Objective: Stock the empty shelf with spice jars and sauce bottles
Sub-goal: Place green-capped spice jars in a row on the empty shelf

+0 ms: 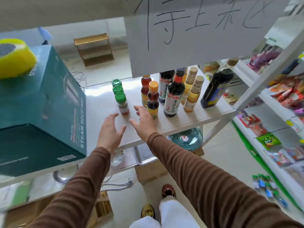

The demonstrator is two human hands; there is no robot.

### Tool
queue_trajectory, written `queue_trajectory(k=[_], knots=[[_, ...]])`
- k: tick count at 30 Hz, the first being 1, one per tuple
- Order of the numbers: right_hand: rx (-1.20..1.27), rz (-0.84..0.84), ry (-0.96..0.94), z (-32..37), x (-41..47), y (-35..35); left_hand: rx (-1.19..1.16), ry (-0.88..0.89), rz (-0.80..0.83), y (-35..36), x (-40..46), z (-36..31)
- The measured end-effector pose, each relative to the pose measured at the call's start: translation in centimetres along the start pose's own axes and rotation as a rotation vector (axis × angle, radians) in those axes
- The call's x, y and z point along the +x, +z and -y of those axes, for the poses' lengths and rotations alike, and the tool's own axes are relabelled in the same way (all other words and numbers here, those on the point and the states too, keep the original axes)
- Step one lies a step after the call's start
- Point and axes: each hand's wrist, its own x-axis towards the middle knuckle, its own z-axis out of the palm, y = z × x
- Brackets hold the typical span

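Hovering empty, fingers spread: left hand [109,131], right hand [143,121] over glossy white shelf [102,102]; green-capped cylindrical spice jars [118,94] just beyond.

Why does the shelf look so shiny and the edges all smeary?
Head view: bright glare washes out the white shelf behind the green-lidded spice jars; the wide lens bends the frame posts; the yellow tape roll and edge snack packets blur, while both empty hands stay fairly sharp.

We see three green-lidded spice jars [119,94] on the white shelf [189,122]. Right of them stand an orange-capped bottle [153,100] and dark soy bottles [173,96]; left, a teal box [49,102]. Ribbed brown sleeves [197,170].
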Motion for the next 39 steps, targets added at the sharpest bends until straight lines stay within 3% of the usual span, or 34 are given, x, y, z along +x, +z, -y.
queue_trajectory(k=[11,23,32,39], knots=[[0.067,-0.057,0.111,-0.8,7.6,5.7,-0.277,-0.171,-0.016,0.3,7.0,3.6],[0.077,-0.105,0.113,-3.4,5.7,5.4,-0.57,-0.283,-0.077,2.5,12.5,3.4],[0.126,-0.117,0.053,-5.2,0.8,4.3,-0.529,-0.272,-0.187,4.6,13.4,2.1],[0.152,-0.185,0.043,-5.7,-2.1,0.6,-0.594,-0.067,-0.134,4.4,6.7,0.9]])
